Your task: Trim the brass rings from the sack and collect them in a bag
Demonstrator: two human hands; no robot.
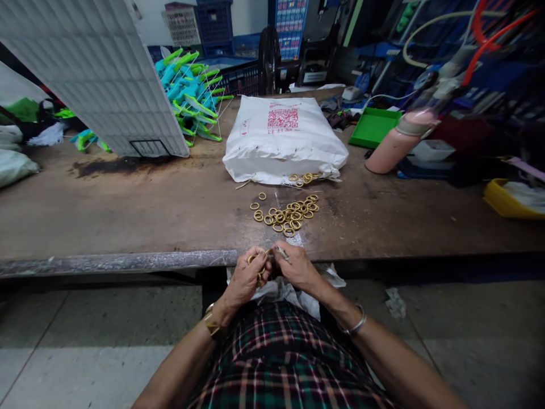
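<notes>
Here my left hand (249, 275) curled round rings (251, 259); my right hand (300, 268) clasped a tool (282, 253), presumably for control.

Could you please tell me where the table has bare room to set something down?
Bare tabletop lies left of the gold-coloured rings, in front of the white panel, and to their right, in front of the pink cylinder. It is crowded just before the white sack and behind the cylinder.
</notes>
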